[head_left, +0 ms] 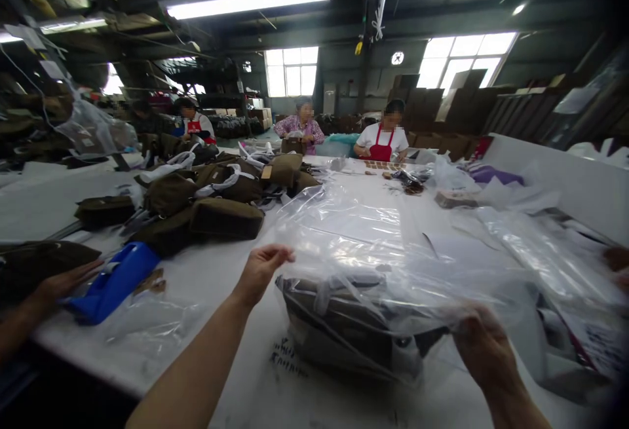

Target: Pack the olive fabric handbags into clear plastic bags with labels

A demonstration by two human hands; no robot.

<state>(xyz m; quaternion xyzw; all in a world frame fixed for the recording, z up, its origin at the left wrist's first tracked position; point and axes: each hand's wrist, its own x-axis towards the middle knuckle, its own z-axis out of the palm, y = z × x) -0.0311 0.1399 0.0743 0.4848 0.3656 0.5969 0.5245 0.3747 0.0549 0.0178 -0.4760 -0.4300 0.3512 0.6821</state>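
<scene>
A clear plastic bag (361, 236) is pinched by the left hand (263, 273) and right hand (484, 337), veiling a dark handbag (339, 331). Left of the handbag, olive bags (226, 218) are heaped.

White table (255, 396), plastic-covered dark bag (339, 331) between left hand (260, 275) and right hand (479, 337), olive bags (226, 218) heaped beyond the left, clear plastic (533, 252) beyond the right

Clear plastic (363, 226) is pinched by the left hand (263, 272) and gripped by the blurred right hand (484, 337); a dark bag (344, 331) on the white worktop (236, 383) is seen through it. Olive bags (226, 217) are piled ahead-left, and a blue object (115, 285) is seen beside a neighbour's hand (66, 283).
</scene>
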